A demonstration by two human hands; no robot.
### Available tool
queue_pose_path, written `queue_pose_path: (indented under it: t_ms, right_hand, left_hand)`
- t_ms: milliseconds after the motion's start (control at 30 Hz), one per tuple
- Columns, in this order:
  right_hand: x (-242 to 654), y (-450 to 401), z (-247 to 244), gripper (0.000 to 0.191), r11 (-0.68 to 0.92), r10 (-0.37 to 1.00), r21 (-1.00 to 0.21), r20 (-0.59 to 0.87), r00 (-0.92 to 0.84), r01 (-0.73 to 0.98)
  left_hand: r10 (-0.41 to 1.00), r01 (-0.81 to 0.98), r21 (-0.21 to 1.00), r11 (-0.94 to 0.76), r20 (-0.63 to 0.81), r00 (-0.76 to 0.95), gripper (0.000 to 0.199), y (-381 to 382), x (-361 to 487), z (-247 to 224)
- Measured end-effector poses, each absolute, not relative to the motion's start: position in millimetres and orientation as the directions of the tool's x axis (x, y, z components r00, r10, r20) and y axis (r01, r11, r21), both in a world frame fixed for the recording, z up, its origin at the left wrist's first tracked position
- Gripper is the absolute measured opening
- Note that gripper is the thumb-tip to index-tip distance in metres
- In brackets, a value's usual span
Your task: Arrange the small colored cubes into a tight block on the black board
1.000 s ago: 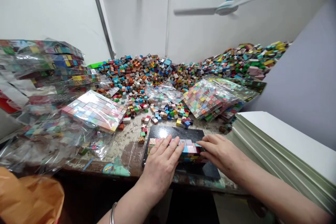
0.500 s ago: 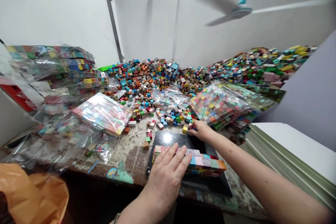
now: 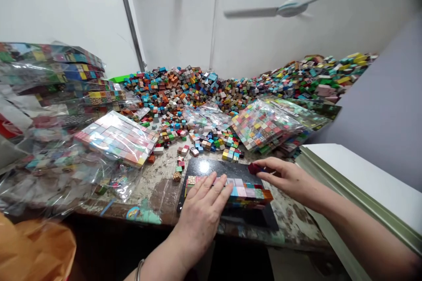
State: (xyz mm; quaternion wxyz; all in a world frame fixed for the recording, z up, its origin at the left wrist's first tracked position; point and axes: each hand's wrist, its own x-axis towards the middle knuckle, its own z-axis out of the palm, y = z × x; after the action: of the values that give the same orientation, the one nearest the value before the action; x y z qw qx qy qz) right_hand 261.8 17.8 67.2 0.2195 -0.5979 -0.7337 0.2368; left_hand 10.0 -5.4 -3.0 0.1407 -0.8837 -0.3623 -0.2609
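My left hand [image 3: 204, 202] lies flat over a stack of coloured cube blocks [image 3: 245, 192], its fingers stretched across the top and covering the stack's left part. The stack rests on a black board [image 3: 216, 167] near the table's front edge. My right hand [image 3: 285, 178] pinches a dark red block [image 3: 253, 168] between thumb and fingertips, just above the board's far right corner and apart from the stack. Something dark blue shows beside the red block, partly hidden by the fingers. Behind the board sit several loose yellow and blue blocks [image 3: 231, 154].
A heap of loose blocks [image 3: 184, 83] runs along the wall. Plastic-wrapped block sets stand at left [image 3: 118, 136] and right [image 3: 260, 125]. White sheets [image 3: 349, 171] lie at the right, an orange bag [image 3: 39, 246] at the front left. A fan [image 3: 292, 7] hangs above.
My right hand has drawn back from the loose blocks to the right and now holds a dark red block. My left hand stays on the stack. The view has shifted slightly.
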Motion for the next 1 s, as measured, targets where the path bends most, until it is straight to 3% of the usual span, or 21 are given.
queue_pose_path:
  t_ms: [467,833,1000]
  right_hand:
    - [245.7,-2.6,65.5,0.035,0.349,0.933,-0.444,0.083,-0.349,0.825]
    - [250.2,6.5,54.7,0.036,0.144,0.984,-0.606,0.005,-0.178,0.782]
    - [250.3,53.1,37.9,0.033,0.114,0.992,-0.499,0.004,-0.129,0.859]
  left_hand:
    - [0.558,0.711,-0.059,-0.7,0.575,0.598,0.042,-6.9,11.1,1.0]
    - [0.556,0.709,-0.052,-0.703,0.582,0.594,0.043,-6.6,11.2,0.9]
    - [0.554,0.711,-0.062,-0.7,0.582,0.596,0.043,-6.3,11.1,-0.1]
